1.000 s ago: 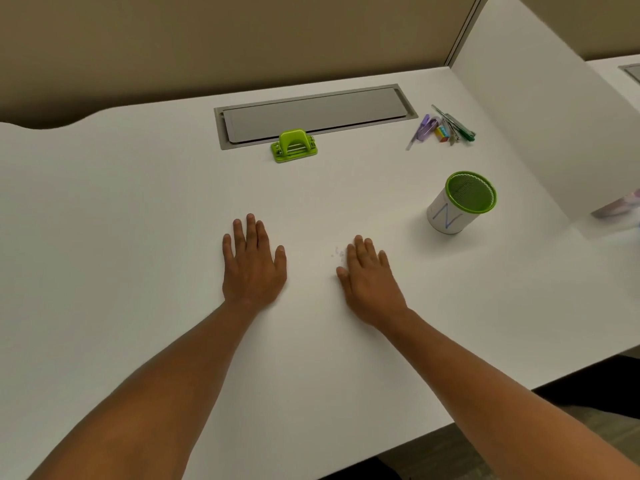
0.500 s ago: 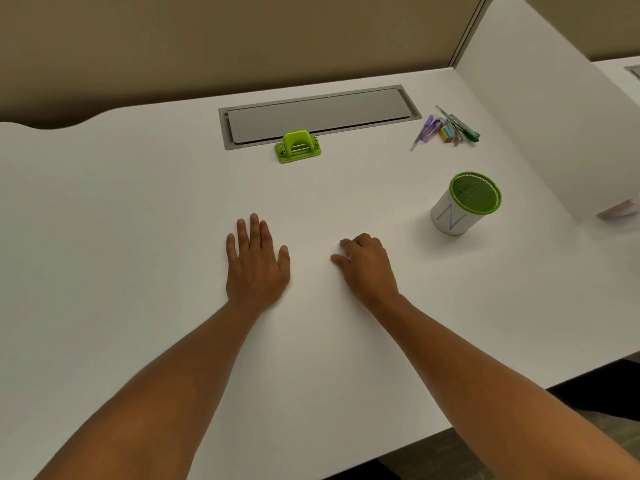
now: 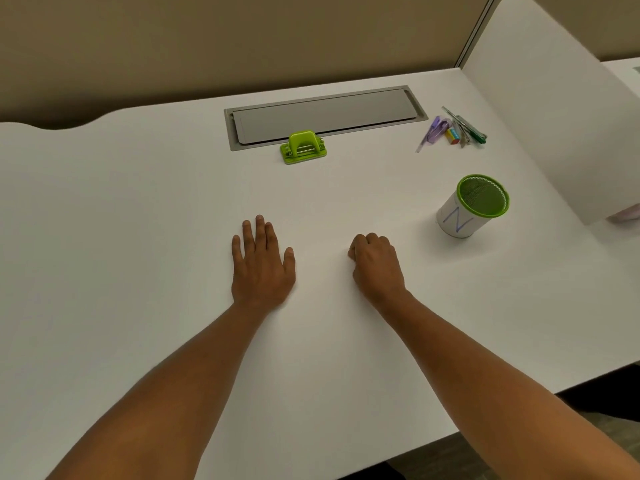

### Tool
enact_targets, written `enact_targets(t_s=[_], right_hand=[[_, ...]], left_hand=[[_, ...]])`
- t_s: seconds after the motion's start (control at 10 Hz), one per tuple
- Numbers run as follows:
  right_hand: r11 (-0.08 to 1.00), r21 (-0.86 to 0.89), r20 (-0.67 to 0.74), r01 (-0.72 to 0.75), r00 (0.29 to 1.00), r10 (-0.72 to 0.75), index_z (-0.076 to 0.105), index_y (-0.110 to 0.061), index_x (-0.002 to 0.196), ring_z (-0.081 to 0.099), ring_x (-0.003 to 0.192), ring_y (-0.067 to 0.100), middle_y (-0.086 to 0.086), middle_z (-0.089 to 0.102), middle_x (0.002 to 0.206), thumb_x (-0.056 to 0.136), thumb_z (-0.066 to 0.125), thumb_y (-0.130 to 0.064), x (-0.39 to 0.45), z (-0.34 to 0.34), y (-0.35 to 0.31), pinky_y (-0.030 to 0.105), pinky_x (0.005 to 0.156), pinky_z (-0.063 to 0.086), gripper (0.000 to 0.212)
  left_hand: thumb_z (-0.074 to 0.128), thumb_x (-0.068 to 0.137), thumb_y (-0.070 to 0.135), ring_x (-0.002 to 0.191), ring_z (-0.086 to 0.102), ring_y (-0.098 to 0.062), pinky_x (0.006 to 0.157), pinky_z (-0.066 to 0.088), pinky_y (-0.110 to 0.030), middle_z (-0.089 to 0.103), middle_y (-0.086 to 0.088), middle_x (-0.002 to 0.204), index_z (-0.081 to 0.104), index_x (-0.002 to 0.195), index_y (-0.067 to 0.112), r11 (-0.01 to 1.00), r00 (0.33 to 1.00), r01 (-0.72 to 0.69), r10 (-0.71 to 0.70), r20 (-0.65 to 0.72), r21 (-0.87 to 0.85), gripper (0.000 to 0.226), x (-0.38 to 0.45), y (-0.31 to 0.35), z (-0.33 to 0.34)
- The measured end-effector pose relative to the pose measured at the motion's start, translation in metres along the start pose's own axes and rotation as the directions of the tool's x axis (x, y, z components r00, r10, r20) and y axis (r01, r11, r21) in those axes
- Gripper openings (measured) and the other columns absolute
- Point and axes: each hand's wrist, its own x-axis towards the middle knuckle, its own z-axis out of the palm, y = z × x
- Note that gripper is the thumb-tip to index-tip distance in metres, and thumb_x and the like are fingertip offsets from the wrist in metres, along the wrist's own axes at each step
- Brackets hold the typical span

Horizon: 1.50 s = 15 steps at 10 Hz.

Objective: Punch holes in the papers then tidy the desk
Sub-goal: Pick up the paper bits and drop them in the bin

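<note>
A green hole punch (image 3: 303, 147) stands at the back of the white desk (image 3: 138, 237), against the grey cable hatch (image 3: 323, 114). My left hand (image 3: 260, 263) lies flat on the desk with its fingers spread, holding nothing. My right hand (image 3: 375, 263) rests beside it, about a hand's width to the right, with the fingers curled under into a loose fist; whether anything is under them is hidden. No sheet of paper shows on the desk.
A white pen cup with a green mesh rim (image 3: 472, 206) stands to the right of my right hand. Pens, a purple clip and a small eraser (image 3: 452, 129) lie at the back right. A white divider panel (image 3: 554, 116) walls off the right side.
My right hand's fingers, flat a second ago, have curled into a fist and drawn back over small white specks on the desk. The left hand has stayed flat.
</note>
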Motion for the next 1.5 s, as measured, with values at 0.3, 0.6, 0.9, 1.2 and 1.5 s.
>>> enact_targets(t_s=[0.3,0.6,0.9,1.2,1.5], right_hand=[[0.018,0.816,0.532,-0.578,0.763,0.367,0.064,-0.012,0.084,0.045,0.060,0.011,0.001,0.053,0.071,0.096,0.055,-0.005,0.020,-0.060,0.025,0.023,0.056,0.036,0.016],[-0.224,0.914,0.405,-0.339,0.807,0.429,0.055,-0.014,0.078,0.048,0.058,0.008,-0.001,0.053,0.069,0.099,0.055,-0.015,0.031,-0.147,0.079,0.018,0.052,0.040,0.020],[0.738,0.532,-0.160,-0.415,0.806,0.569,0.071,-0.017,0.089,0.059,0.094,0.018,-0.001,0.064,0.095,0.085,0.065,-0.016,0.045,-0.152,0.139,0.031,0.074,0.051,0.007],[0.889,0.220,-0.275,-0.401,0.849,0.451,0.071,-0.016,0.100,0.059,0.086,0.022,0.007,0.071,0.098,0.089,0.057,-0.021,0.046,-0.142,0.155,0.030,0.071,0.044,0.019],[0.939,0.060,-0.415,-0.338,0.847,0.331,0.072,-0.013,0.103,0.062,0.092,0.032,0.011,0.069,0.099,0.093,0.052,-0.028,0.043,-0.137,0.149,0.033,0.071,0.042,0.026]], left_hand=[[0.019,0.101,0.044,0.151,0.003,-0.032,0.121,0.007,-0.050,0.008,-0.014,0.163,0.017,0.154,0.003,1.000,1.000,-0.017,0.017,0.001,-0.010,0.067,-0.001,0.000,-0.002],[0.020,0.098,0.045,0.150,0.009,-0.033,0.121,0.009,-0.051,0.014,-0.014,0.162,0.023,0.152,0.002,1.000,1.000,-0.018,0.018,-0.015,-0.012,0.069,0.000,-0.001,0.002],[0.016,0.097,0.046,0.149,0.014,-0.035,0.120,0.011,-0.051,0.018,-0.016,0.161,0.028,0.150,0.001,0.999,0.998,-0.032,0.031,-0.046,-0.017,0.071,0.001,-0.002,0.006],[0.013,0.099,0.045,0.150,0.014,-0.035,0.120,0.012,-0.051,0.018,-0.017,0.161,0.026,0.151,0.000,0.999,0.997,-0.035,0.035,-0.062,0.009,0.069,0.000,-0.003,0.008],[0.016,0.098,0.045,0.149,0.014,-0.035,0.120,0.012,-0.052,0.019,-0.017,0.161,0.027,0.150,0.000,0.999,0.997,-0.038,0.038,-0.060,-0.003,0.070,0.000,-0.003,0.008]])
